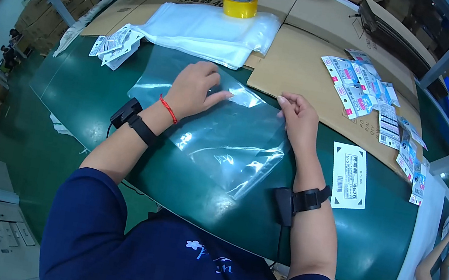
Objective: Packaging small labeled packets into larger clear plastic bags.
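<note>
Near green table (94, 100): 1 clear bag (219, 133), 1 yellow tape roll (240, 5), 1 white label sheet (348, 176), 2 hands, 2 wrist straps.

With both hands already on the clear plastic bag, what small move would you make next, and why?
Probably part the bag's mouth. The left hand lies flat on the clear bag, pinning it to the green table, while the right hand pinches its far edge, and the bag looks flat and empty.

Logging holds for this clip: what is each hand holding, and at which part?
Both are on the clear plastic bag lying on the green table: left hand pressed flat on its upper part, right hand pinching its upper right edge.
</note>
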